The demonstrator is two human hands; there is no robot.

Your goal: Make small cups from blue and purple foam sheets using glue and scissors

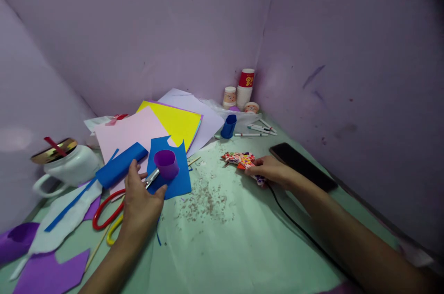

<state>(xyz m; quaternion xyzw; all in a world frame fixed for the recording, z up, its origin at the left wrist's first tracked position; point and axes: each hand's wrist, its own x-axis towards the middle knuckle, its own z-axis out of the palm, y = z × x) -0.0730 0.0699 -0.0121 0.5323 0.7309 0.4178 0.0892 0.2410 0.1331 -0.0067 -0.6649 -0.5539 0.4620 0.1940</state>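
Note:
My left hand (142, 204) is open, its thumb and fingers spread over a pair of scissors (106, 211) with red and yellow handles. Just beyond the thumb stands a short purple foam-like tube (166, 164) on a cut blue sheet (182, 182). A rolled blue sheet (121, 164) lies by the fingertips. My right hand (268, 169) is closed around a flower-patterned glue gun (243, 160) with an orange trigger. The gun lies low at the table surface, nozzle pointing left, and its black cord (294, 223) runs toward the near right.
A black phone (301, 164) lies beside my right wrist. Farther back are a blue tube (229, 126), several pens (251, 135), paper cups (244, 95) and a yellow sheet (173, 120). A white teapot-like pot (76, 164) stands left, near purple scraps (52, 273). Small crumbs (208, 204) are scattered mid-table.

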